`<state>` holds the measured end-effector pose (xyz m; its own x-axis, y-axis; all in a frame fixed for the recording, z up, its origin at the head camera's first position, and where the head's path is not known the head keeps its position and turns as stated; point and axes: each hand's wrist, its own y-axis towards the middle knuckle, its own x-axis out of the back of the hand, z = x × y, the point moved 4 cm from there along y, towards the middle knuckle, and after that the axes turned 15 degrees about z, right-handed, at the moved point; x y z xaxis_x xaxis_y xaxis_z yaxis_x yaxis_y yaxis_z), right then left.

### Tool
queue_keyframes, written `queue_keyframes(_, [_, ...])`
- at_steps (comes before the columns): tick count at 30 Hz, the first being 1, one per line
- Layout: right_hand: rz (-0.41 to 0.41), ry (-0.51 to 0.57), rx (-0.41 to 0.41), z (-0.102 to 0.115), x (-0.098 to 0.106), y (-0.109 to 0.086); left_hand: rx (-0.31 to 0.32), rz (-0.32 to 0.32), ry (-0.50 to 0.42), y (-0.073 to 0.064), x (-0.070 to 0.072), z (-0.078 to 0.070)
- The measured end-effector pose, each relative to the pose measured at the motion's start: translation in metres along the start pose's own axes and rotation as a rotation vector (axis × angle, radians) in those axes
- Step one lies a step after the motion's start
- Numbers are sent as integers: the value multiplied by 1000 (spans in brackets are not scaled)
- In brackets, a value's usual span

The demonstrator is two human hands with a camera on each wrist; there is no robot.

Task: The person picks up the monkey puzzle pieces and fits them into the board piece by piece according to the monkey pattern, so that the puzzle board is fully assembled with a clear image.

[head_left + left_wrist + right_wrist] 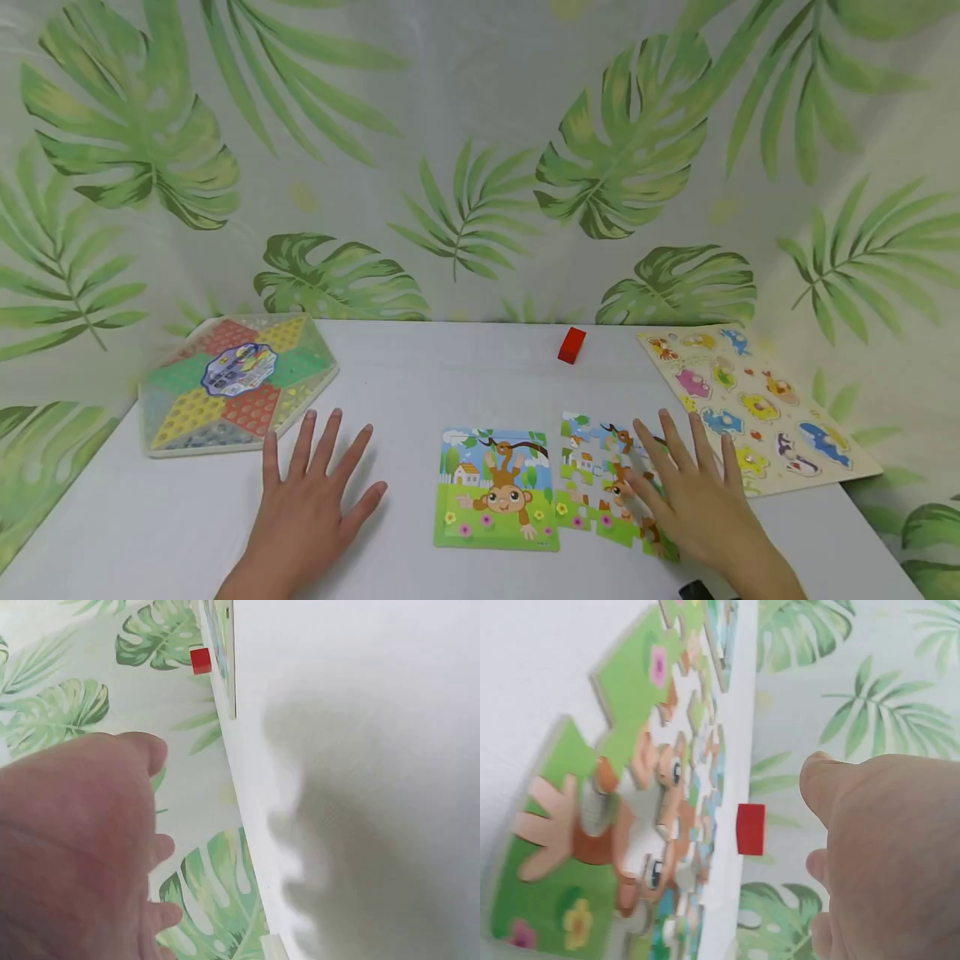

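My left hand point(309, 500) is spread with straight fingers over the white table, left of a monkey picture board point(497, 490). Its shadow falls on the tabletop in the left wrist view. My right hand point(701, 500) is also spread, its thumb and fingers overlapping the right part of a cluster of loose monkey jigsaw pieces point(581, 500) in the head view. The pieces lie roughly in picture order with gaps between them, some hidden behind the hand. In the right wrist view the jigsaw pieces point(630, 825) lie on the table beside the hand. Neither hand holds anything.
A red block point(572, 345) stands near the back edge. At the back left lies a star-patterned game board point(243, 383); on the right, a knob puzzle board point(757, 408) with sea animals. A black object point(696, 590) shows at the bottom edge. Leaf-print cloth point(480, 167) hangs behind.
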<state>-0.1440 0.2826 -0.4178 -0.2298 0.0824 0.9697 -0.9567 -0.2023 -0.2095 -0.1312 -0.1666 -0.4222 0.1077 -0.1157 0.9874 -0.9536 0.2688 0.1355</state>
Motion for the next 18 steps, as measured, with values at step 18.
queue_keyframes(18, [-65,-43,310,40,59,57,-109,206,-629,75,-13,-15])
